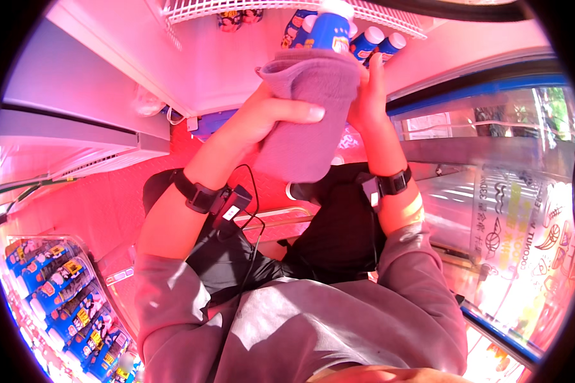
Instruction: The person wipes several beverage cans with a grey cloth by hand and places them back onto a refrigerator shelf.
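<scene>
A purple cloth (311, 110) hangs in front of me, folded around the lower part of a blue bottle (329, 32) with a white cap. My left hand (280, 112) grips the cloth from the left, thumb pressed across its front. On the other side, my right hand (370, 98) is against the bottle and cloth, its thumb pointing up and its fingers hidden behind them. The bottle looks nearer than the similar bottles behind it. Its lower part is covered by the cloth.
A white wire shelf (287, 5) crosses above, inside a white cabinet. More blue bottles (366, 43) and some cans (230, 20) stand beneath it. A glass door (508, 201) with printed drawings is at the right. Blue bottles (62, 282) fill a container at lower left.
</scene>
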The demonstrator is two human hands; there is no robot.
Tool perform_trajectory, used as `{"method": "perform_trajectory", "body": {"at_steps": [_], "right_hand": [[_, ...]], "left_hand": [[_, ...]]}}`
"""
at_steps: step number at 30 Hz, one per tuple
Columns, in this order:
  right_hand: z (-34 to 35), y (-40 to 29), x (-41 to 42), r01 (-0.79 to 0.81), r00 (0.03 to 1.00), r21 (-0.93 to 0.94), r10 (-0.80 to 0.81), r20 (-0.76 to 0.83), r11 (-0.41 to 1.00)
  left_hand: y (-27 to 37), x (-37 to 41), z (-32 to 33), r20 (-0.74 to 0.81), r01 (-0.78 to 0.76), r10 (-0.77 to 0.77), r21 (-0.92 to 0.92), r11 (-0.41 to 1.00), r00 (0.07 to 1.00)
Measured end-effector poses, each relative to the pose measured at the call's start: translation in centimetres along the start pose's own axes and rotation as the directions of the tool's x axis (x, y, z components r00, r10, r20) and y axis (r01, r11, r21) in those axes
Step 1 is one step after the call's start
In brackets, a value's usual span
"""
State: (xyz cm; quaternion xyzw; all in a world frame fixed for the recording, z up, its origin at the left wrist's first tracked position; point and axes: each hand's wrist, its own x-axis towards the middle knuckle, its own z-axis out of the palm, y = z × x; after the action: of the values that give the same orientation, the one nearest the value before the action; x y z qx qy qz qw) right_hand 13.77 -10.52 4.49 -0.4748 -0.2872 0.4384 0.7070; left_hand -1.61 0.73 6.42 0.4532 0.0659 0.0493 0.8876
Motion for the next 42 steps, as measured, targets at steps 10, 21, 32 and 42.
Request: {"method": "perform_trajectory", "body": {"at_steps": [10,21,32,42], "right_hand": [[-0.7,-0.6,-0.9,0.056,0.924,0.370,-0.189,0.333,0.927],[-3.7,-0.9,0.1,0.160,0.925,0.435,-0.288,0.247,0.886],[-5.5,-1.5,0.4,0.198,0.952,0.476,-0.283,0.114,0.857],[-5.0,-1.3,0.8,0.216,0.976,0.522,-0.198,-0.090,0.825]], "left_hand": [[0.4,-2.0,1.6,0.149,0.352,-0.333,-0.119,0.929,0.931],[-1.3,0.1,-0.6,0.245,0.412,-0.343,-0.346,0.843,0.907],[-1.1,0.1,0.2,0.131,0.341,-0.316,-0.258,0.904,0.939],[-2.8,1.1,-0.7,0.055,0.341,-0.340,-0.295,0.893,0.939]]}}
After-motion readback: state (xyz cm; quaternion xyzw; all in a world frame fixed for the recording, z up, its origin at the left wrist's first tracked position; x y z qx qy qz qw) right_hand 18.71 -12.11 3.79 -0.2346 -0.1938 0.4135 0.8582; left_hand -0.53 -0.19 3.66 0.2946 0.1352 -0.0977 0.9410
